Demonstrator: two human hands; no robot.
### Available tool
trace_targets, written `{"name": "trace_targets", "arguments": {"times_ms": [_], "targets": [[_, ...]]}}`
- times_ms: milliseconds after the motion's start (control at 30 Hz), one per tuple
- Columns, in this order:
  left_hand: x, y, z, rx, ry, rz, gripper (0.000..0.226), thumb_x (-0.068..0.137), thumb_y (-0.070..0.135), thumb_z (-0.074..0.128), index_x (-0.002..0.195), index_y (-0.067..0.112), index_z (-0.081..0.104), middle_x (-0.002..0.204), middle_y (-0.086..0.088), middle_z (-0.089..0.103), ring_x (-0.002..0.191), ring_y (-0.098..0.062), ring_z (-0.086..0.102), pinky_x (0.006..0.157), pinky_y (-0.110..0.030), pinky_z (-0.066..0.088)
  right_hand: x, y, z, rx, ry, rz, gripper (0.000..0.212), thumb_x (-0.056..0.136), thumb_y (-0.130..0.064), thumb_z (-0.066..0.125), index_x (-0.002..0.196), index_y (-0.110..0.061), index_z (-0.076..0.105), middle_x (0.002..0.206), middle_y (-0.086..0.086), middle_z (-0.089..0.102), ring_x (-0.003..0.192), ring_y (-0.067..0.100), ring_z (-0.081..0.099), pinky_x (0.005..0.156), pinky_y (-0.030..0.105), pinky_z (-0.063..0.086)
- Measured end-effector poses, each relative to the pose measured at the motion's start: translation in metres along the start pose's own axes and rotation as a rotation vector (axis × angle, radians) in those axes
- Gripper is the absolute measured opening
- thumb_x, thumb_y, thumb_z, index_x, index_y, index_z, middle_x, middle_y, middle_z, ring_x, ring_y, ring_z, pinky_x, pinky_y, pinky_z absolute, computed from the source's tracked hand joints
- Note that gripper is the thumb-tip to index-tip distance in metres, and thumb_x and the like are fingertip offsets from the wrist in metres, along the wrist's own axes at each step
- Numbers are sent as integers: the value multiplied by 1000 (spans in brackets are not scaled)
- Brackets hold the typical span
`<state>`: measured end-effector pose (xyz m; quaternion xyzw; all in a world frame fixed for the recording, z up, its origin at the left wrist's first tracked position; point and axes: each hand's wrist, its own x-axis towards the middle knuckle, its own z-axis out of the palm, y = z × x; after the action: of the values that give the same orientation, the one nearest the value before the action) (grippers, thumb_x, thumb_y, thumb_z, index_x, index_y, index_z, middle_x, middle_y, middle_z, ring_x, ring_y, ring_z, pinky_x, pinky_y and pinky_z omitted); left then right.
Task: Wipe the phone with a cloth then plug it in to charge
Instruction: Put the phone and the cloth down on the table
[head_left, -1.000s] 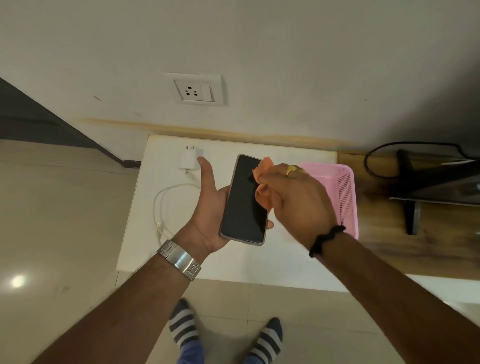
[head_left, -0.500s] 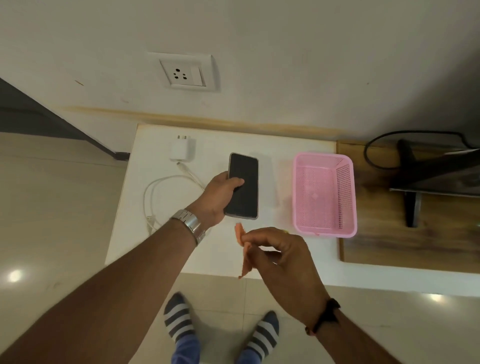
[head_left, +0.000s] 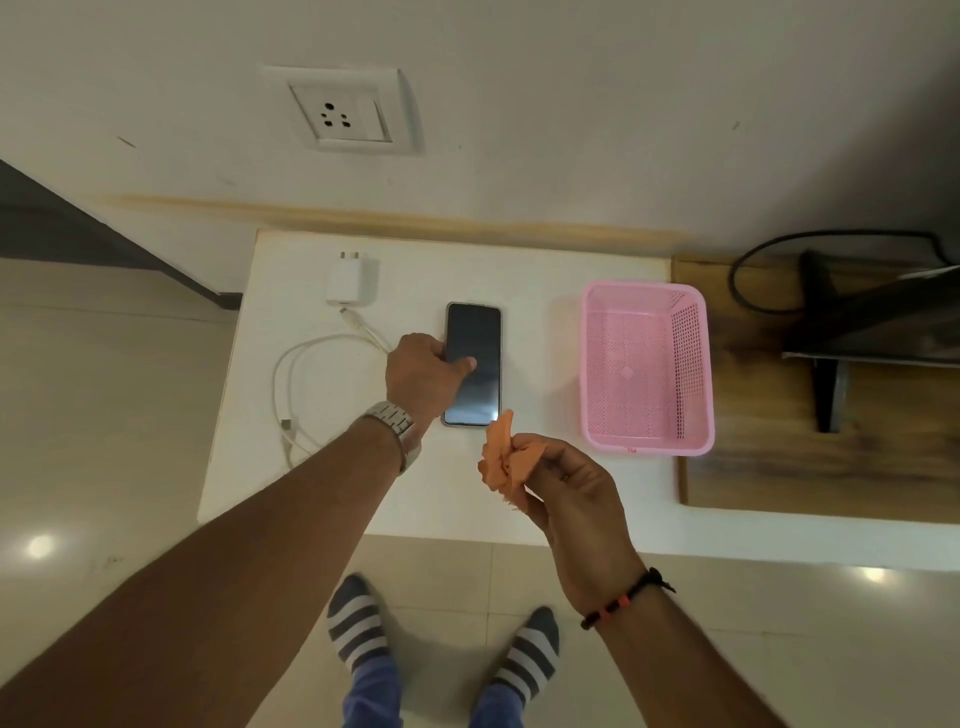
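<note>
Smartphone (head_left: 474, 364) laid lengthwise mid-frame, gripped by left hand (head_left: 423, 374) | charger plug (head_left: 287, 425) lower left | orange cloth (head_left: 501, 460) pinched by right hand (head_left: 571, 499)

Glossy glass phone (head_left: 480, 358), crumpled soft orange cloth (head_left: 503, 460), perforated pink plastic basket (head_left: 647, 366), smooth matt white counter (head_left: 540, 322), brushed metal watch (head_left: 392, 421), shiny tiled floor (head_left: 104, 415).

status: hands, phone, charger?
Left hand grips phone, flat on white table. Right hand holds orange cloth. Charger unplugged, cable loose beside phone.
</note>
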<state>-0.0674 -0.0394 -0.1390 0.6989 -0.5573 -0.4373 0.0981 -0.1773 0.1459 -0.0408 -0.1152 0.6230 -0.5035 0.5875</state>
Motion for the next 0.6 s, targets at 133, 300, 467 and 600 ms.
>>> {"name": "trace_targets", "arguments": {"times_ms": [133, 300, 467, 600], "targets": [[4, 1, -4, 245, 37, 31, 47, 81, 49, 88, 93, 8, 70, 86, -3, 71, 80, -23, 68, 63, -26, 46, 9, 2, 0, 53, -16, 31, 18, 99, -12, 62, 110, -7, 75, 113, 15, 77, 106, 36, 74, 101, 46, 56], [-18, 25, -25, 190, 46, 270, 34, 91, 40, 78, 107, 11, 71, 97, 2, 70, 95, -21, 69, 80, -33, 55, 20, 2, 0, 218, -79, 41, 18, 99, -4, 58, 111, 0, 70, 117, 17, 74, 107, 39, 71, 99, 42, 57], [-40, 50, -64, -281, -1058, -92, 63, 94, 52, 70, 132, 2, 67, 126, -25, 75, 116, -40, 74, 88, -41, 63, 27, -6, 3, 365, -151, 28, 19, 94, -7, 61, 98, -18, 76, 109, 5, 74, 101, 23, 71, 96, 37, 56], [-33, 53, -75, -223, -967, 35, 30, 96, 22, 79, 116, 0, 72, 113, -25, 78, 102, -36, 79, 85, -39, 68, 31, -5, 0, 473, -100, 86, 19, 88, -11, 71, 103, -22, 77, 123, 9, 72, 110, 24, 71, 90, 35, 58]]}}
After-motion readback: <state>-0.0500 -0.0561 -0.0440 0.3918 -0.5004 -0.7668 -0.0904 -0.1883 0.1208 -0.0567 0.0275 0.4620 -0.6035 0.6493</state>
